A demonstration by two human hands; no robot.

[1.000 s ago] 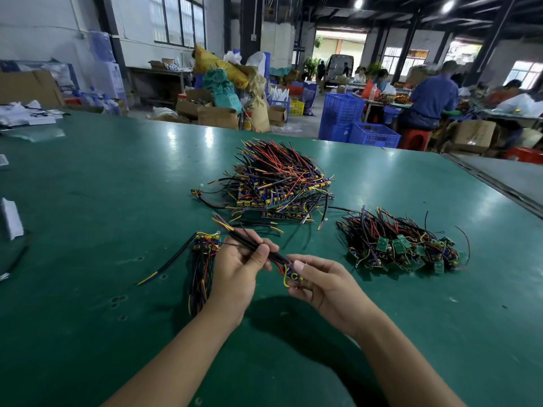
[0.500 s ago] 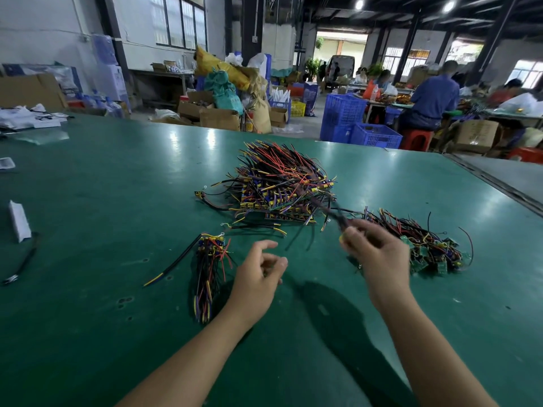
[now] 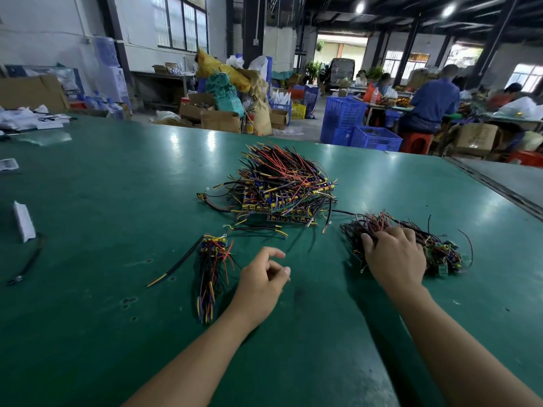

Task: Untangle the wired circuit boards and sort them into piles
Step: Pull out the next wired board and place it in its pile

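Note:
A big tangled heap of wired circuit boards (image 3: 282,189) lies mid-table, with red, black, yellow and purple wires. A small sorted pile (image 3: 213,265) lies near left, one long black wire (image 3: 176,267) trailing from it. A second pile with green boards (image 3: 440,254) lies at the right. My right hand (image 3: 395,257) rests on the left part of that pile, its fingers curled down into the wires of a wired circuit board; the fingertips are hidden. My left hand (image 3: 261,282) hovers beside the small pile, fingers loosely curled, holding nothing.
The green table (image 3: 102,207) carries a white paper scrap (image 3: 23,221) and a black cable (image 3: 28,264) at the far left. The table's right edge (image 3: 499,198) runs diagonally. Behind stand blue crates (image 3: 352,124), cardboard boxes and seated people.
My right hand carried a wired board from between both hands rightward and down onto the right pile. My left hand let go of the wires and stayed near the small pile.

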